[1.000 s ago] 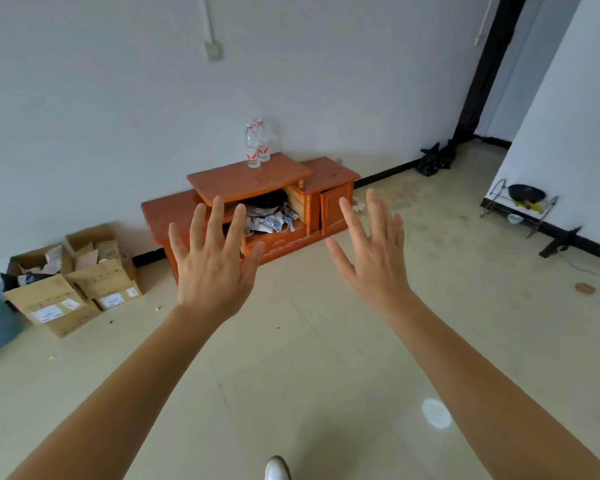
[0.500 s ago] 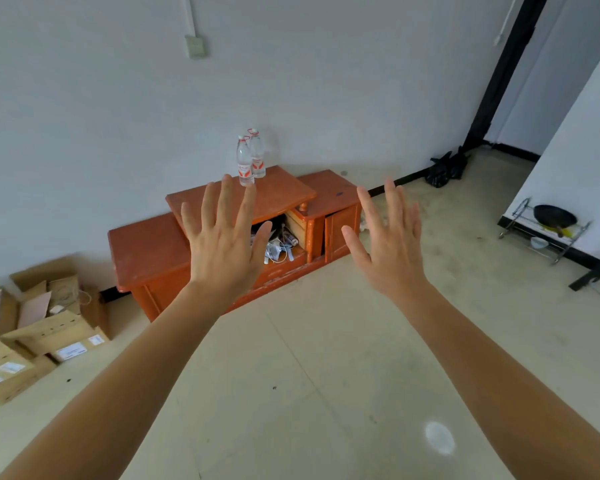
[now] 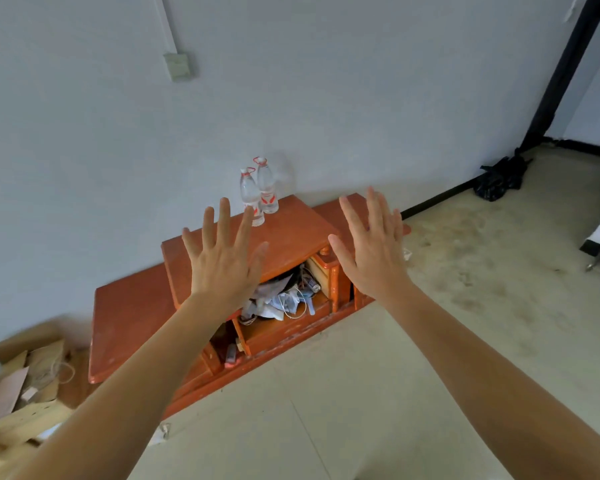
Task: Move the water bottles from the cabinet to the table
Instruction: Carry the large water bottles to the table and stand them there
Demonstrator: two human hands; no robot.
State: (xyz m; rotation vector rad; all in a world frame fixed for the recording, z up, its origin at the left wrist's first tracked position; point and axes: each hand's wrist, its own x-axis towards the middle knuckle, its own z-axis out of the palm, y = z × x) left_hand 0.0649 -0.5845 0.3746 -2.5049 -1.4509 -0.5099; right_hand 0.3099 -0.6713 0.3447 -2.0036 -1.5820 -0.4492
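Closer to the cabinet [image 3: 302, 233] now than half a second back, and the cardboard boxes [image 3: 21, 382] have slid toward the lower left of the view. Both water bottles [image 3: 251, 197] stand upright, just beside each other, at the back edge of the cabinet's raised middle top, right by the wall. Left hand [image 3: 222, 261] and right hand [image 3: 371, 258] are held up in front of it, backs to the camera, fingers [image 3: 224, 220] straight and spread, holding nothing. Paper and cable clutter [image 3: 281, 299] sits in the open shelf below.
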